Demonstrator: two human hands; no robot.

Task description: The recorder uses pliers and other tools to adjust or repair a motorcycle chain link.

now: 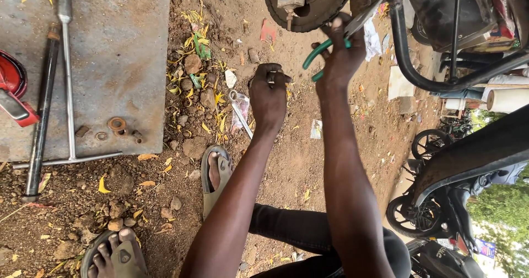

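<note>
The right hand (343, 55) held green pliers (330, 49) up by the wheel (308, 2). The left hand (268, 93), just beside it, gripped a small metal piece (271, 78).

bare dirt ground (286, 162), yellow leaves (193, 41), daylight

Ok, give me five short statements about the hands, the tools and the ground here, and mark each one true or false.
1. The right hand holds green-handled pliers. True.
2. The left hand is spread flat on the ground. False: it is closed in a fist above the dirt.
3. A long L-shaped wrench lies on the grey metal plate. True.
4. Both feet are bare. False: they wear sandals.
5. Washers lie on the plate. True.
</note>
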